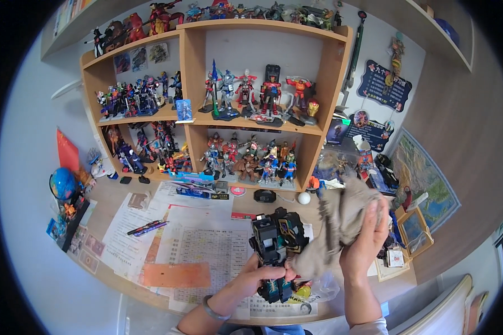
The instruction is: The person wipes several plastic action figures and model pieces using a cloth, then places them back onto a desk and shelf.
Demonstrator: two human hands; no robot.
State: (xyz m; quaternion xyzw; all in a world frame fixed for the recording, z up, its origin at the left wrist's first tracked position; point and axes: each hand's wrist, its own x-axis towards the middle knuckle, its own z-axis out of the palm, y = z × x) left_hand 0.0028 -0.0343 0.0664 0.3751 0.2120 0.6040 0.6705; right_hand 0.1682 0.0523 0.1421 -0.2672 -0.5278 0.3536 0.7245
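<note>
Above the front of the desk, my left hand point(260, 272) grips a black transformable robot toy point(271, 238) around its lower part. The toy has teal and gold details. A silver-coloured bangle circles my left wrist. To the right, my right hand point(366, 240) holds up a crumpled grey-beige cloth point(339, 222). The cloth's lower end hangs beside the toy, close to my left fingertips; whether it touches them I cannot tell. Below the cloth lie a clear plastic piece point(327, 287) and a yellow item point(304, 291), both partly covered.
Printed sheets point(209, 234) cover the desk, with pens point(149, 228) and an orange strip point(177, 274) on them. Behind stands a wooden shelf unit point(193, 83) full of action figures. A white ball point(304, 198) sits before it. A globe point(63, 184) is left, a wooden frame point(415, 232) right.
</note>
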